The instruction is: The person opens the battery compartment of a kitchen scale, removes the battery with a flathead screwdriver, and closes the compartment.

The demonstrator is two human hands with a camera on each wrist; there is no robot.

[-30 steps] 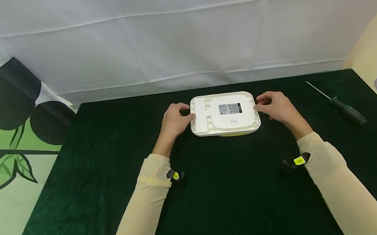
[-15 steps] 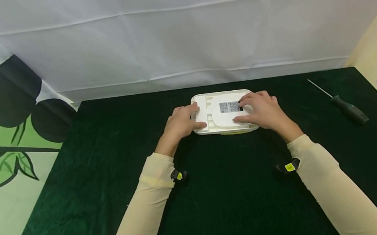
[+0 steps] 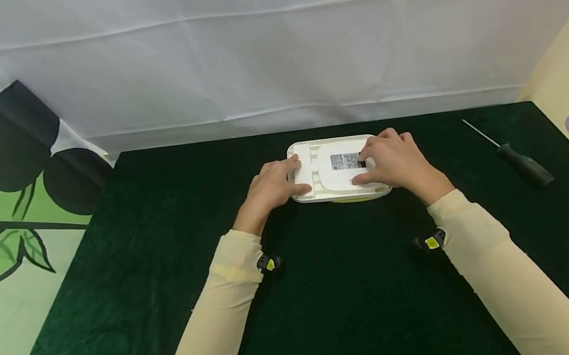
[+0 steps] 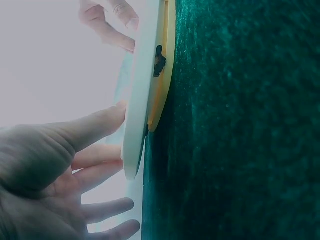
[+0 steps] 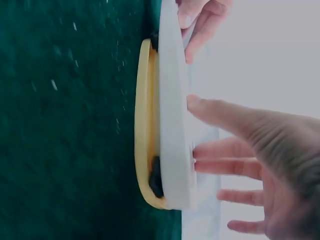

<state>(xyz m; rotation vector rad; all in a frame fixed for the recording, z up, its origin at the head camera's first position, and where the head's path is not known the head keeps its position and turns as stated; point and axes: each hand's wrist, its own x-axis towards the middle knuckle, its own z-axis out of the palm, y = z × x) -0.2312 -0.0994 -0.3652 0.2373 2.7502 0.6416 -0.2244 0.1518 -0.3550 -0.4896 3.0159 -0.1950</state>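
Observation:
A white plastic device (image 3: pixel 336 177) with rounded corners lies on the dark green cloth, a raised panel and a printed label (image 3: pixel 345 161) on its upper face. Beneath it a yellow part (image 5: pixel 142 125) with small black pieces (image 5: pixel 156 177) shows in both wrist views. My left hand (image 3: pixel 271 185) touches the left end of the upper face with thumb and fingertips spread. On the right half, my right hand (image 3: pixel 397 163) rests its thumb and fingertips on the raised panel, by the label's right edge. The fingers of both hands (image 4: pixel 45 170) are extended and fairly straight.
A screwdriver (image 3: pixel 525 165) with a black handle lies on the right side of the table, its shaft pointing to the back left. Green cloth (image 3: pixel 335 304) covers the table. Behind it hangs a white sheet (image 3: pixel 268 64).
Both hands have moved inward from the device's ends onto its upper face, the right hand farther, onto the panel. Over the last half second they have stayed nearly still.

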